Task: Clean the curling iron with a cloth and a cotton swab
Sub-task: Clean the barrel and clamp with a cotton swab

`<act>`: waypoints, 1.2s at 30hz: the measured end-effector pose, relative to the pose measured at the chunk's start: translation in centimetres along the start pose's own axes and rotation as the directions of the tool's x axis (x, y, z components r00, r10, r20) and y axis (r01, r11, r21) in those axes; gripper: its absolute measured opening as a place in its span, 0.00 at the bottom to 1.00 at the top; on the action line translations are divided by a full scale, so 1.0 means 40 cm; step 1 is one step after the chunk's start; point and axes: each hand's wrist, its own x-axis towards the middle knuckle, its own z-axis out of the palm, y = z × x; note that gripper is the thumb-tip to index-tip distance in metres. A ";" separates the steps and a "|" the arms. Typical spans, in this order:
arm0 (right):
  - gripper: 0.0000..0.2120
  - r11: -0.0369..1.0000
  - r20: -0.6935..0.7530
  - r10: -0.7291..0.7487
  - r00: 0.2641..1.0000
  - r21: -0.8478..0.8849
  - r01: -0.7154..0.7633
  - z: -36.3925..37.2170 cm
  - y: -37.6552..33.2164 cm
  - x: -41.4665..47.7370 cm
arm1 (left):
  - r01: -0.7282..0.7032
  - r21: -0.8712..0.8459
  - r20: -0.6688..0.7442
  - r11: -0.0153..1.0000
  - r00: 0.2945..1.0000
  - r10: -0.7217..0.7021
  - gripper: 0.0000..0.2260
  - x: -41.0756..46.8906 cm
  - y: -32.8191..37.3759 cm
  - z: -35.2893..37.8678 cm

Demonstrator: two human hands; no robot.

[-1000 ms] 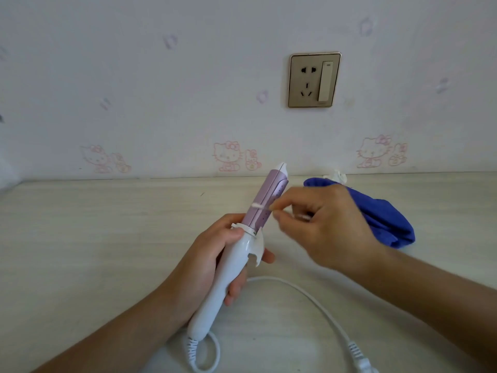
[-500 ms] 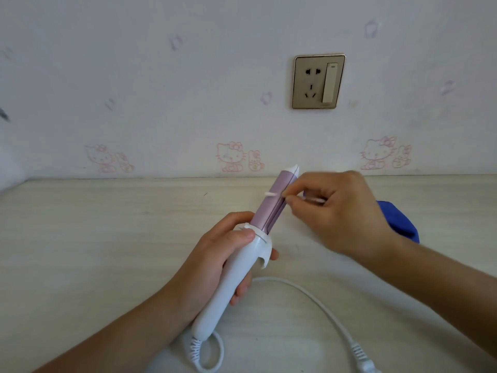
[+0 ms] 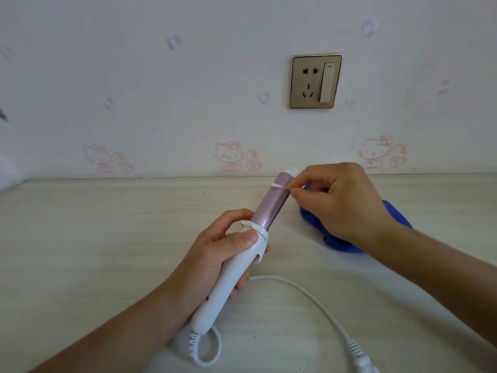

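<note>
- The pale wood-grain surface point(image 3: 107, 251) carries the crumpled blue cloth point(image 3: 338, 244), lying loose.
- The curling iron point(image 3: 236, 273), with a glossy white handle and a smooth lilac barrel, is held above it, fingers of the left hand point(image 3: 212, 259) wrapped round the handle.
- The thin cotton swab point(image 3: 279, 185), pinched by fingers of the right hand point(image 3: 341, 205), touches the barrel near its tip; swabbing looks under way.

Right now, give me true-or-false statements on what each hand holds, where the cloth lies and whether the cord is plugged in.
1. The left hand grips the curling iron by its white handle. True.
2. The right hand pinches the cotton swab across the barrel. True.
3. The blue cloth is wrapped round the barrel. False: it lies on the table behind the right hand.
4. The cord is plugged into the wall socket. False: the socket is empty.
</note>
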 end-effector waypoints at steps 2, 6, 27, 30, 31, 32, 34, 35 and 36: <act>0.07 0.998 0.011 -0.042 0.999 0.055 0.042 0.016 -0.008 -0.023 | -0.005 -0.010 -0.008 1.000 1.000 0.005 0.21 0.002 0.000 -0.001; 0.07 0.984 0.077 -0.172 0.982 0.062 0.167 0.044 -0.035 -0.059 | -0.004 -0.050 -0.039 0.999 0.999 0.002 0.22 0.007 -0.003 -0.005; 0.08 1.000 -0.057 -0.021 0.998 0.006 0.021 0.011 0.003 -0.002 | -0.032 0.011 -0.008 0.999 0.999 0.032 0.22 0.002 -0.001 -0.001; 0.09 0.998 -0.055 -0.052 0.997 0.025 0.053 0.019 -0.005 -0.013 | -0.026 0.006 -0.028 1.000 0.999 0.026 0.20 0.007 -0.002 0.001; 0.09 0.994 -0.028 -0.100 0.995 0.041 0.101 0.034 -0.015 -0.033 | -0.015 -0.020 -0.045 1.000 0.999 0.014 0.17 0.011 -0.003 0.001; 0.08 0.987 0.007 -0.154 0.988 0.056 0.153 0.049 -0.029 -0.057 | -0.003 -0.053 -0.063 0.999 0.998 0.000 0.14 0.014 -0.003 0.001; 0.07 0.972 0.071 -0.229 0.971 0.068 0.224 0.068 -0.052 -0.089 | -0.002 -0.081 -0.079 0.997 0.997 -0.004 0.15 0.016 -0.005 -0.003; 0.07 0.972 0.082 -0.229 0.970 0.063 0.225 0.067 -0.052 -0.088 | -0.011 -0.069 -0.074 0.998 0.997 0.006 0.15 0.013 -0.006 -0.003; 0.06 0.977 0.066 -0.207 0.976 0.056 0.204 0.062 -0.043 -0.076 | -0.020 -0.055 -0.069 0.998 0.997 0.016 0.15 0.009 -0.006 -0.002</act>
